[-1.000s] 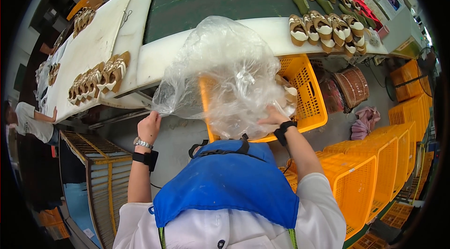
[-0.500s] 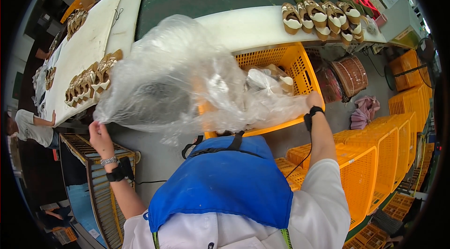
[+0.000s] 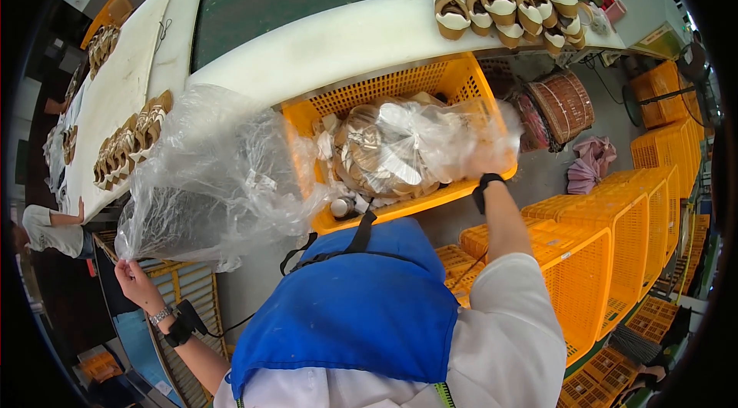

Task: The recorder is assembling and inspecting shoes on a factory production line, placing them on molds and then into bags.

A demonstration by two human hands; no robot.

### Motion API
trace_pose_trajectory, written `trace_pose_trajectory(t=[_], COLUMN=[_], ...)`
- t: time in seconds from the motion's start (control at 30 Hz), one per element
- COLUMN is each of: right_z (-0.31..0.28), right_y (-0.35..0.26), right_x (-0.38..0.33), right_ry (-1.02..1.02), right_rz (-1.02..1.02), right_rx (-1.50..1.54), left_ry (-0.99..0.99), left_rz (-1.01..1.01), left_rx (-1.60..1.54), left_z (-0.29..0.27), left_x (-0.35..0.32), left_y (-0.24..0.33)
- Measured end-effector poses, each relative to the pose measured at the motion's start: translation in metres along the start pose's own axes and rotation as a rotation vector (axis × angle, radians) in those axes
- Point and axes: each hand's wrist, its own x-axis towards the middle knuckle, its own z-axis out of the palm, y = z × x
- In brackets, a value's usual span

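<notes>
My left hand [image 3: 138,286] pinches the corner of a large clear plastic bag [image 3: 223,177], out to the left of a yellow crate [image 3: 365,91]. The crumpled bag hangs between that hand and the crate's left end. Brown-and-white shoes [image 3: 361,150] lie in the crate, partly under clear plastic film [image 3: 407,131]. My right hand [image 3: 486,160] is over the crate's right end, amid the film. Motion blurs its fingers, so its grip does not show. A small metallic round object [image 3: 342,207] sits in the crate's near left corner.
Rows of shoes [image 3: 507,8] stand on the white-edged green table [image 3: 307,1] ahead, more shoes [image 3: 132,143] on the left table. Yellow crates [image 3: 576,277] are stacked at right. A slatted rack [image 3: 181,293] stands at left, with another person's arm [image 3: 68,217] beyond.
The billowing bag has sunk and moved left off the crate, uncovering the shoes inside. My left hand has gone left and down with its corner; my right hand has shifted slightly left.
</notes>
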Motion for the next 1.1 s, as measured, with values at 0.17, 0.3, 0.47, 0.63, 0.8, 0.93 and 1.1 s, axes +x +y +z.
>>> trace_pose_trajectory(t=[0.17, 0.3, 0.47, 0.63, 0.8, 0.93, 1.1], right_z=[0.023, -0.058, -0.125, -0.130, -0.140, -0.153, -0.173], right_y=[-0.026, -0.093, -0.304, -0.451, -0.525, -0.574, -0.632], right_x=[0.016, 0.041, -0.037, -0.071, -0.067, -0.093, -0.120], right_ry=[-0.455, -0.366, -0.041, -0.091, 0.080, 0.030, -0.369], right_rz=[0.121, -0.199, -1.111, -0.869, -0.917, -1.182, -1.344], right_rx=[0.060, 0.461, 1.028, 0.794, 0.910, 0.650, 0.692], left_ry=[-0.017, 0.004, -0.005, -0.140, -0.421, 0.035, -0.211], left_rz=[0.025, -0.011, 0.106, 0.057, -0.323, -0.693, -0.244], left_rx=[-0.066, -0.030, -0.163, -0.241, -0.343, -1.361, -0.153], left_z=[0.006, 0.012, 0.016, -0.013, -0.033, -0.052, -0.043], left_x=[-0.004, -0.004, 0.008, 0.023, 0.028, 0.034, 0.042], left_y=[0.027, 0.050, 0.064, 0.015, -0.105, -0.192, -0.215])
